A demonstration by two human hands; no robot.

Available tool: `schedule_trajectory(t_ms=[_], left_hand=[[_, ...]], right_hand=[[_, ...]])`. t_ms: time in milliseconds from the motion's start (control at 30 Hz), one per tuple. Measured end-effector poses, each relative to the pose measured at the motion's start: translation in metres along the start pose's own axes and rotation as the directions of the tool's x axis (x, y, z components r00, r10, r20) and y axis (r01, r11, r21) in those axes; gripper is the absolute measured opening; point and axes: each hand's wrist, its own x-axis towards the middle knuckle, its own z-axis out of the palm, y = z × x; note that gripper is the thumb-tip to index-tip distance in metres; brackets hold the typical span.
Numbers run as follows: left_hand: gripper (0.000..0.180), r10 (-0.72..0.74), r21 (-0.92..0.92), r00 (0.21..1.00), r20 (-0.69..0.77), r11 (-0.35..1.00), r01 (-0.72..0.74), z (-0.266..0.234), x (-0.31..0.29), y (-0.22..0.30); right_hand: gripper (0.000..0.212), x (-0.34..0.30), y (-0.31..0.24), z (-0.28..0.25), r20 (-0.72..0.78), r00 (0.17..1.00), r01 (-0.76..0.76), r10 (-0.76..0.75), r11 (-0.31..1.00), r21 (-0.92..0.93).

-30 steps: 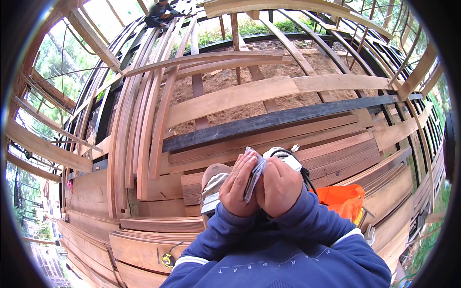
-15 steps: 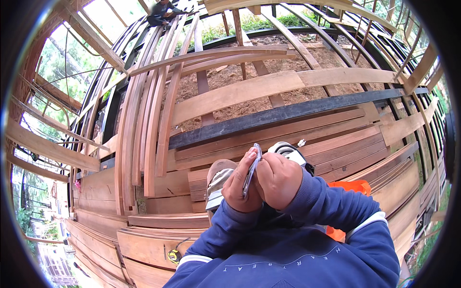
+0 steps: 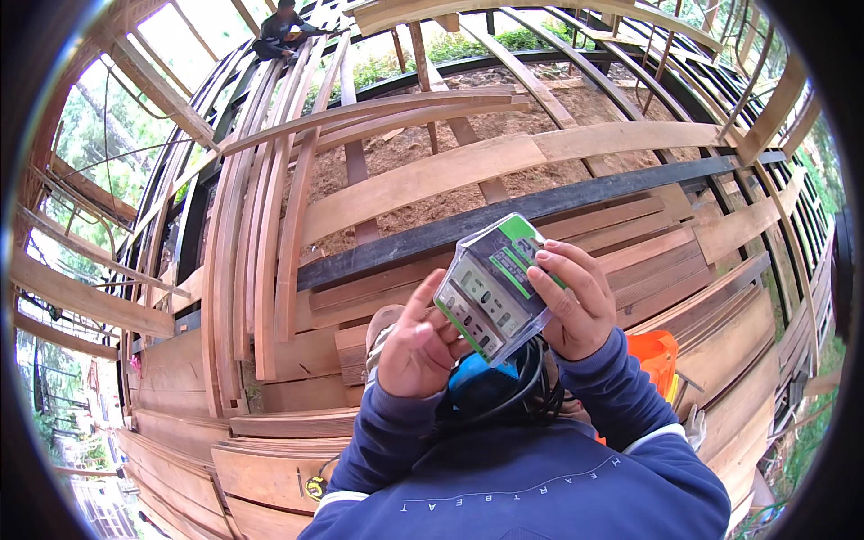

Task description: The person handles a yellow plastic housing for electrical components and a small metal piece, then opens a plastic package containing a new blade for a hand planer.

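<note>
A flat clear plastic package (image 3: pixel 493 292) with a black and green label is tilted in front of my chest, its face turned up toward me. Small dark and pale pieces show in rows through its lower half. My right hand (image 3: pixel 580 301) grips its right edge, with fingers laid over the front. My left hand (image 3: pixel 416 353) is at the lower left edge, palm toward me, its index finger stretched along the side and other fingertips partly behind the package. Below it, a blue object (image 3: pixel 490 382) with a black cable (image 3: pixel 531 382) is partly covered.
Long boards (image 3: pixel 261 243) are stacked at the left, and a black beam (image 3: pixel 405 243) crosses ahead over open framing with soil beneath. An orange bag (image 3: pixel 652 360) and a pale glove (image 3: pixel 695 427) lie at my right. A yellow tape measure (image 3: pixel 315 487) rests at lower left. A co-worker (image 3: pixel 286 31) sits far left.
The flat thing between my hands was seen edge-on; now the package's broad face shows. My right hand has moved from a closed fist to the package's right edge, and my hands are farther apart.
</note>
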Motion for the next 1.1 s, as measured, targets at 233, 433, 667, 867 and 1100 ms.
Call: schedule_trajectory(t_ms=[233, 433, 667, 867, 1100], left_hand=[[0.029, 0.116, 0.110, 0.983, -0.139, 0.989, -0.101, -0.002, -0.003, -0.010], [0.027, 0.280, 0.297, 0.959, -0.045, 0.920, -0.255, 0.004, -0.012, -0.006], [0.028, 0.341, 0.793, 0.938, 0.064, 0.553, -0.255, 0.031, -0.020, 0.014], [0.024, 0.460, 0.941, 0.878, 0.133, 0.220, -0.258, 0.033, -0.021, 0.017], [0.021, 0.391, 0.815, 0.920, -0.038, 0.545, -0.198, 0.038, -0.025, 0.018]], right_hand=[[0.038, -0.009, 0.002, 0.002, 0.057, 0.997, 0.042, -0.044, 0.998, 0.037], [0.047, 0.009, -0.013, -0.006, 0.142, 0.851, -0.454, 0.506, 0.571, 0.684], [0.029, 0.025, -0.001, -0.011, 0.538, 0.652, -0.730, 0.535, 0.251, 0.636], [0.010, 0.027, -0.019, -0.002, 0.313, 0.879, -0.473, 0.358, 0.735, 0.487], [0.011, 0.023, -0.024, -0.007, 0.452, 0.728, -0.680, 0.515, 0.461, 0.570]])
